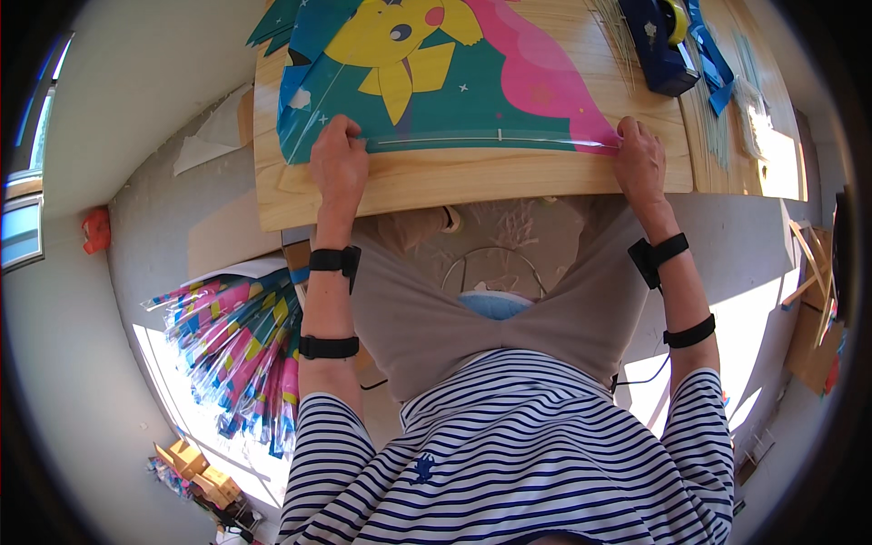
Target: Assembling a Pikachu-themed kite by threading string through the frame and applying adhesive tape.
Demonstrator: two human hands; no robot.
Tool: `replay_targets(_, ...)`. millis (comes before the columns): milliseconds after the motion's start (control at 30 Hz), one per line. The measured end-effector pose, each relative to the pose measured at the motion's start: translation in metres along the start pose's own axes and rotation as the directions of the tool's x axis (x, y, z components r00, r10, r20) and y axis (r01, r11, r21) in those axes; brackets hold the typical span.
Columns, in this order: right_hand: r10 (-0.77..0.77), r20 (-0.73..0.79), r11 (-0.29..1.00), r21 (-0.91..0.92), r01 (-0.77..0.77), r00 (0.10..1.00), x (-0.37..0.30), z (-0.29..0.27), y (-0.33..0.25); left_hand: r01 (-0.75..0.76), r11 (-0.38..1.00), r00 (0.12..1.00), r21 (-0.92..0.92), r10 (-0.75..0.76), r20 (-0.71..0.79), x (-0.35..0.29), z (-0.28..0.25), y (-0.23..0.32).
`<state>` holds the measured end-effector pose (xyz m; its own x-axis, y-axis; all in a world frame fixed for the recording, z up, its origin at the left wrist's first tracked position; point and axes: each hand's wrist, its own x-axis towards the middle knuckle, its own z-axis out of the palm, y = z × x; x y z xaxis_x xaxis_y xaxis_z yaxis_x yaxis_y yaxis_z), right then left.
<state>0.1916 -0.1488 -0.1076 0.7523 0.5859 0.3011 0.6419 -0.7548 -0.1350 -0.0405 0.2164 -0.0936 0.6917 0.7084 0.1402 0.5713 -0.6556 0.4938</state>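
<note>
Left fingers, right fingers pinched, sheet edge

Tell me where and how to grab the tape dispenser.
Probably best by the near end of the dispenser, from above and the near side: its long body points away from you, leaving that blocky end bare, with the yellow roll farther back.

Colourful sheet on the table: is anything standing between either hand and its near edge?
Nothing visible is. The left hand and right hand are both right at the near edge of the colourful sheet. The tape dispenser stands beyond the right hand, off to the sheet's right, not between.
</note>
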Motion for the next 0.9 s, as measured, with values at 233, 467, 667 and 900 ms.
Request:
replay_targets(233, 0.004, 0.006, 1.0, 0.008, -0.004, 1.0, 0.0, -0.001, -0.001, 0.008, 1.0, 1.0, -0.002, -0.008, -0.008, -0.002, 0.002, -0.003)
replay_targets(467, 0.009, 0.006, 1.0, 0.004, -0.009, 1.0, 0.0, 0.0, 0.0, -0.003, 1.0, 1.0, -0.003, 0.003, -0.009, -0.003, 0.003, -0.002)
replay_targets(667, 0.011, 0.011, 1.0, 0.022, -0.011, 1.0, 0.001, -0.005, -0.002, -0.003, 0.998, 0.999, -0.07, 0.001, -0.032, -0.004, 0.005, -0.006)
replay_targets(900, 0.163, 0.057, 0.987, -0.009, -0.163, 0.985, 0.002, -0.009, -0.005, 0.131, 0.991, 0.99, -0.04, -0.133, -0.05, -0.007, 0.004, -0.002)
